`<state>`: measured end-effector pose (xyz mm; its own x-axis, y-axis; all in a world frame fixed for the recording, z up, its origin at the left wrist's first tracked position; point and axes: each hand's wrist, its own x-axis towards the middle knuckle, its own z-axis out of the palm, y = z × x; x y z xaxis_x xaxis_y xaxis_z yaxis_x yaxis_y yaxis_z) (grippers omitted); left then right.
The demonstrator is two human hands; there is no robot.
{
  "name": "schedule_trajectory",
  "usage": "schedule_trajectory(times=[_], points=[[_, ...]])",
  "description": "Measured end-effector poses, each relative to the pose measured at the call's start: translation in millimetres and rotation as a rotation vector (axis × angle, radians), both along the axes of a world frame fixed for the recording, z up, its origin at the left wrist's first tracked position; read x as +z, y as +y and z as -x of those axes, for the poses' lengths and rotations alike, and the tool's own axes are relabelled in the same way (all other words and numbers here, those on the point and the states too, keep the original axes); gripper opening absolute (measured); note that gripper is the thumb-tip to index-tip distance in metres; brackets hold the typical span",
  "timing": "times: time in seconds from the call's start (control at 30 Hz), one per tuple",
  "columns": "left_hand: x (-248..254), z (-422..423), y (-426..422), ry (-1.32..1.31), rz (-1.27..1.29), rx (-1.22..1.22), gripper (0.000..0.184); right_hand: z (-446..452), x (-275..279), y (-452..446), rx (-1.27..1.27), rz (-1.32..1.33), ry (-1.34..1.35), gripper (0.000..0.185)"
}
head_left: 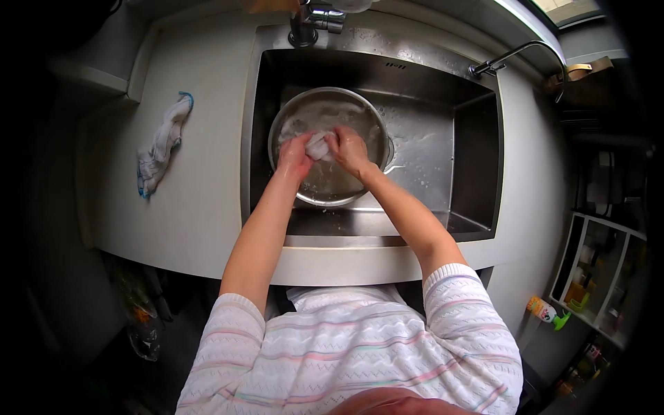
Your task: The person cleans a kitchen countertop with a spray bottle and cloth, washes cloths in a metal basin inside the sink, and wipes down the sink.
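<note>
Shirt: white knit [346, 353] with wavy pastel stripes, its short sleeves ending above the elbows.
Left hand: fingers curled closed around one side of a wet white cloth [319, 146], the hand [295, 156] over the pot.
Right hand: also closed, fingers and thumb pinching the other side of the same cloth; this hand [351, 149] is close beside the left one.
White cloth: bunched up between both hands, above or at the surface of the cloudy water [328, 181]; which of the two is hard to tell.
Pot: round, metal [330, 203], holding the water, in the left part of the sink [422, 138].
Faucet: main one [303, 33] behind the sink; a thin curved tap [515, 52] at its back right corner.
Counter: pale [207, 166], with a crumpled blue-edged rag [162, 149] lying left of the sink.
Lower right: spray bottle [542, 309] with a green trigger, beside a white-framed rack [600, 277].
</note>
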<state>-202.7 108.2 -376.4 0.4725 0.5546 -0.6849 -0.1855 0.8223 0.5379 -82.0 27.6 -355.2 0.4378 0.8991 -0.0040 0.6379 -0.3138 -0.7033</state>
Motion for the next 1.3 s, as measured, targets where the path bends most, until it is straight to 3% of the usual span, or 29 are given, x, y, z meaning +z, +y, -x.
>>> schedule_trajectory(times=[0.07,0.1,0.2,0.23,0.27,0.37,0.47,0.53,0.57,0.6,0.63,0.73,0.77,0.87,0.97,1.0,1.1,1.3], points=[[30.9,7.7,4.9,0.182,-0.026,-0.045,0.05,-24.3,-19.7,-5.2,-0.093,0.062,-0.079,0.021],[39.4,10.2,4.6,0.271,-0.037,-0.067,0.05,-25.6,-4.5,-5.0,-0.08,0.03,-0.012,0.017],[40.5,7.0,-4.1,0.052,0.473,-0.042,0.052,0.5,43.6,-10.9,0.197,-0.21,0.103,0.013],[38.9,5.8,-14.2,-0.137,0.421,-0.041,0.055,10.4,62.8,-15.2,0.344,-0.118,0.125,0.01],[36.5,3.1,-14.7,-0.156,0.46,-0.071,0.054,17.3,78.8,-20.0,0.49,-0.022,0.147,0.008],[34.6,-3.4,-19.9,-0.165,0.471,-0.123,0.049,15.6,101.3,-33.2,0.583,-0.016,0.174,0.009],[-14.4,4.8,-11.5,-0.224,0.473,-0.161,0.044,-5.0,123.4,-34.1,0.698,0.1,0.349,0.011],[52.5,2.1,-17.8,-0.207,0.384,-0.203,0.042,-35.8,122.1,-20.3,0.505,0.246,0.892,0.011],[77.7,-0.3,-22.5,-0.197,0.34,-0.225,0.042,-49.4,101.5,-10.2,0.385,0.084,1.006,0.013],[77.5,-3.1,-25.8,-0.281,0.302,-0.279,0.041,-60.3,73.9,-2.7,0.261,-0.082,1.115,0.016],[75.6,-5.4,-27.7,-0.364,0.263,-0.333,0.041,-66.9,47.5,1.2,0.216,0.014,1.141,0.019],[83.2,-14.1,-32.7,-0.406,0.206,-0.339,0.042,-30.4,16.6,2.9,-0.073,-0.049,1.831,0.026],[90.7,-16.8,-35.0,-0.426,0.233,-0.328,0.041,-18.5,14.5,1.8,-0.064,-0.179,2.035,0.033],[87.5,-16.3,-40.2,-0.533,0.333,-0.235,0.038,-9.3,78.8,1.9,0.006,-0.348,2.134,0.025],[94.0,-16.7,-46.4,-0.661,0.327,-0.216,0.03,-27.5,53.6,17.5,0.267,-0.338,1.912,0.021],[97.3,-17.8,-48.2,-0.703,0.308,-0.23,0.027,-31.0,56.9,22.8,0.247,-0.271,1.87,0.019],[87.7,-16.7,-38.3,-0.61,0.354,-0.316,0.02,-26.7,75.4,36.0,0.088,-0.124,1.71,0.013],[70.8,-18.7,-36.2,-0.038,0.145,-0.467,0.014,-15.8,26.1,49.1,-0.078,0.006,1.456,0.012]])
